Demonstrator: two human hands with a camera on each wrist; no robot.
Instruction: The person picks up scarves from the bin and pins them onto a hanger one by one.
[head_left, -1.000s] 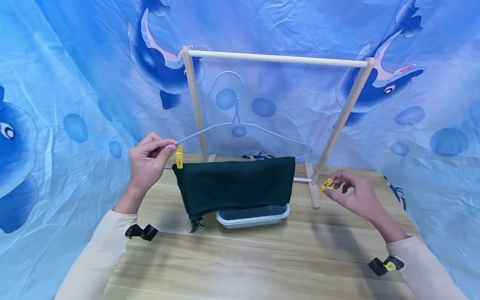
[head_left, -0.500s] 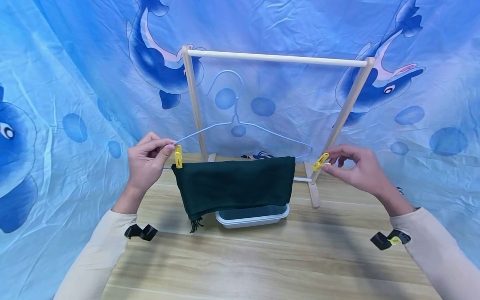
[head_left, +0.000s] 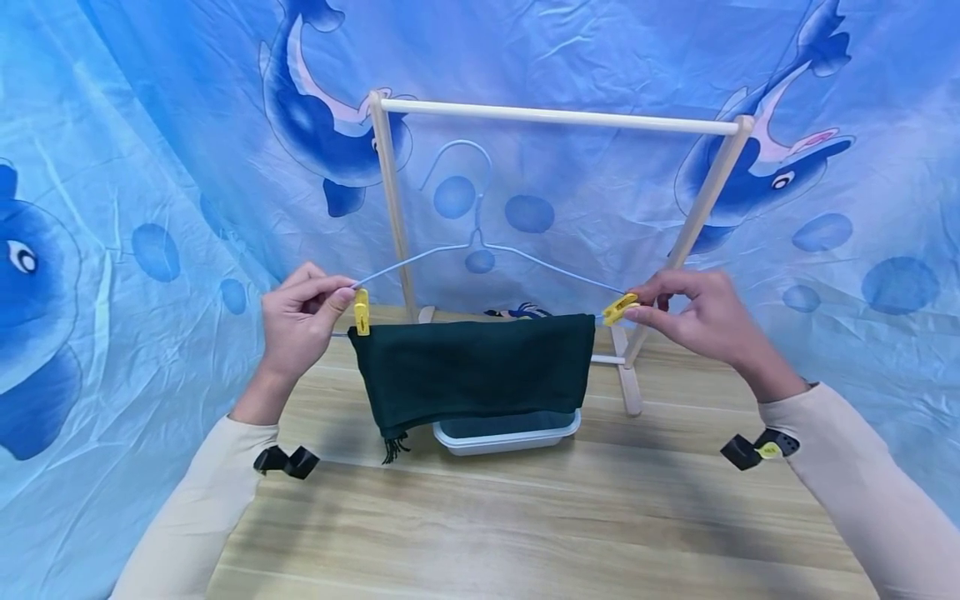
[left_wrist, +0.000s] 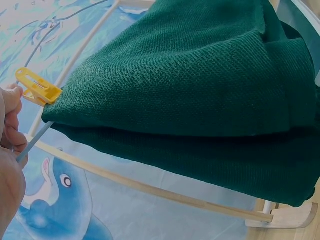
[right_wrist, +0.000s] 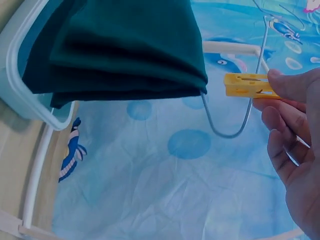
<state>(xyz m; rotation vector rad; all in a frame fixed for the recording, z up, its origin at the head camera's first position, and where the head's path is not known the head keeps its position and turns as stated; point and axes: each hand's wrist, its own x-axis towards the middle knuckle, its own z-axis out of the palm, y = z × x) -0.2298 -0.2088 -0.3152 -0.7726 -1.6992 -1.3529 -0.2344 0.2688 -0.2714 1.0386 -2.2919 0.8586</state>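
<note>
A folded dark green scarf (head_left: pixel 476 367) with a fringe hangs over the lower bar of a light blue wire hanger (head_left: pixel 540 263). My left hand (head_left: pixel 300 321) pinches the hanger's left corner. Just beside those fingers, one yellow clothespin (left_wrist: pixel 39 86) clips the scarf's upper left corner. My right hand (head_left: pixel 701 321) pinches a second yellow clothespin (right_wrist: pixel 250 85) between thumb and fingers. In the right wrist view this clothespin is near the hanger's right end, a small gap away from the scarf's edge.
Behind the scarf stands a wooden rack with a white top rail (head_left: pixel 555 117). A white-rimmed tub (head_left: pixel 510 440) sits below the scarf on the wood-grain table (head_left: pixel 487 533). Blue dolphin-print cloth (head_left: pixel 615 50) surrounds the table at the back and sides.
My right hand has moved up and to the left with its clothespin, from beside the rack's right foot to the hanger's right end. The left hand keeps its hold on the hanger.
</note>
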